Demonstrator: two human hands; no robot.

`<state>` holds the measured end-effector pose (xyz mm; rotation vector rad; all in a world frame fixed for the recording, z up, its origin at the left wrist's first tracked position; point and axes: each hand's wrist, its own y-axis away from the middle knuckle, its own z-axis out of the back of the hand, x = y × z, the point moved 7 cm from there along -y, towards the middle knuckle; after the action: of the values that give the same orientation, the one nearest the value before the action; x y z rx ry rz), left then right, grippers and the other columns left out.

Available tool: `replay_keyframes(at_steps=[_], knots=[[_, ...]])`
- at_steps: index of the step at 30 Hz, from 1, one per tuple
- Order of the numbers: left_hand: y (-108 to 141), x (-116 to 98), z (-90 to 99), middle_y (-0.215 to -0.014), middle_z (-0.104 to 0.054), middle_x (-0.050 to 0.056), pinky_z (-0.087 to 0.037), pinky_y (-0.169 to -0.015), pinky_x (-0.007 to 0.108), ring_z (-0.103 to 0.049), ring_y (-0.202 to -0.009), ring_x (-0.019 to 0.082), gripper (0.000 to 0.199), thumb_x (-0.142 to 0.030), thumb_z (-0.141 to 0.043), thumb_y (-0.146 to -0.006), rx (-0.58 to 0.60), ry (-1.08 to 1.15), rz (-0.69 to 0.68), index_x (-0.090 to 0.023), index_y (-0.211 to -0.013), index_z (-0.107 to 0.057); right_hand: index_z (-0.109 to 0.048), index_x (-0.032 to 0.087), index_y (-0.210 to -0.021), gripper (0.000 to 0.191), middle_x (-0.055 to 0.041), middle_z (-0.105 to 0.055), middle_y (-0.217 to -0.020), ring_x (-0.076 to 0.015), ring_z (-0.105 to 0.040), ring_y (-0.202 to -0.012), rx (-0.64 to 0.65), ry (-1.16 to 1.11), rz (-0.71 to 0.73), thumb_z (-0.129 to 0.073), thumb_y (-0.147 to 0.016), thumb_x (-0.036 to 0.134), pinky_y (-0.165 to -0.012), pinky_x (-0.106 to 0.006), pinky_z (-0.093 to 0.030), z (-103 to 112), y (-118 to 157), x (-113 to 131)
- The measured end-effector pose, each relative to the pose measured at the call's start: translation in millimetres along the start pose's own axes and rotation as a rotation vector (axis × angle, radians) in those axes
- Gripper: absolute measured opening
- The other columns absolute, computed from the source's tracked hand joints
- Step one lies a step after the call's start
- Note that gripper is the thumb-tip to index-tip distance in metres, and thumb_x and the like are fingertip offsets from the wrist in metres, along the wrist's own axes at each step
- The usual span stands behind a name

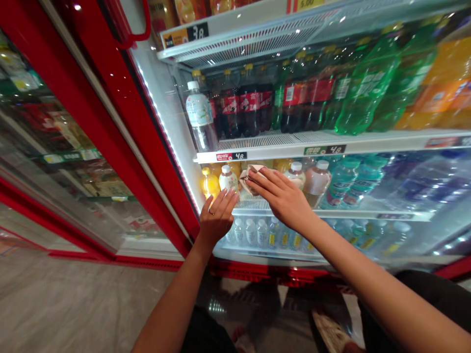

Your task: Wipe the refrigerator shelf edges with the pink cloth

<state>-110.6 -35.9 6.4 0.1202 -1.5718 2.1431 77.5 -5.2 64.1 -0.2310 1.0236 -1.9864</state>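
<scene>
My left hand, with a ring on one finger, is open and its fingers are stretched out. It is in front of a small yellow bottle and a white-capped bottle; I cannot tell whether it touches them or glass. My right hand lies over a crumpled pale cloth, fingers pressed along it. The cloth is partly hidden by the fingers and sits just below the price-tag strip. Right of that hand stand another white-capped bottle and a brownish bottle.
Cola bottles and large green bottles fill the shelf above. Several small water bottles line the bottom shelf. A red door frame with a red handle rises on the left. My shoe is on the floor below.
</scene>
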Motion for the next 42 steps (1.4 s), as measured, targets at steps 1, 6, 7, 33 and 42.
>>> replay_keyframes(at_steps=[1,6,7,33,42], knots=[[0.8,0.4,-0.6,-0.143,-0.076,0.006,-0.027,-0.135,0.036,-0.07,-0.137,0.019,0.074,-0.007,-0.054,-0.092,0.008,-0.001,0.004,-0.026,-0.163,-0.052,-0.003,0.04,-0.174,0.093,0.0045,-0.038,-0.176,-0.0184,-0.038,-0.164,0.001,-0.002,-0.009,-0.042,-0.101,-0.002,-0.136,-0.048,-0.037,0.7,0.4,-1.0],[2.4,0.2,-1.3,-0.144,-0.075,0.006,-0.026,-0.136,0.035,-0.069,-0.138,0.019,0.074,-0.007,-0.054,-0.091,0.011,0.003,0.004,-0.027,-0.162,-0.053,0.0,0.041,-0.174,0.095,0.0045,-0.037,-0.176,-0.0193,-0.036,-0.165,-0.032,-0.007,-0.023,-0.043,-0.101,-0.001,-0.137,-0.049,-0.036,2.6,-5.8,-0.6],[2.1,-0.1,-1.2,-0.144,-0.075,0.006,-0.026,-0.136,0.035,-0.069,-0.138,0.019,0.074,-0.007,-0.054,-0.091,0.009,0.006,0.002,-0.026,-0.162,-0.053,0.0,0.041,-0.174,0.094,0.0044,-0.037,-0.176,-0.0192,-0.035,-0.165,-0.031,-0.008,-0.023,-0.043,-0.101,-0.001,-0.137,-0.049,-0.035,1.8,-7.6,-0.1],[-0.8,-3.1,-0.3,-0.142,-0.076,0.007,-0.025,-0.135,0.035,-0.071,-0.135,0.019,0.067,-0.01,-0.052,-0.094,0.021,0.024,-0.028,-0.023,-0.159,-0.056,-0.002,0.035,-0.175,0.089,0.0028,-0.041,-0.175,-0.0183,-0.035,-0.165,-0.024,0.011,0.028,-0.043,-0.103,0.001,-0.137,-0.046,-0.036,1.1,-6.4,3.9],[0.5,-2.0,0.3,-0.143,-0.076,0.007,-0.027,-0.134,0.036,-0.07,-0.137,0.019,0.068,-0.01,-0.051,-0.094,0.015,0.035,-0.022,-0.024,-0.161,-0.054,0.0,0.037,-0.175,0.092,0.0032,-0.038,-0.176,-0.0197,-0.034,-0.165,-0.032,0.015,-0.007,-0.043,-0.102,0.0,-0.137,-0.048,-0.035,4.0,-8.7,2.1]])
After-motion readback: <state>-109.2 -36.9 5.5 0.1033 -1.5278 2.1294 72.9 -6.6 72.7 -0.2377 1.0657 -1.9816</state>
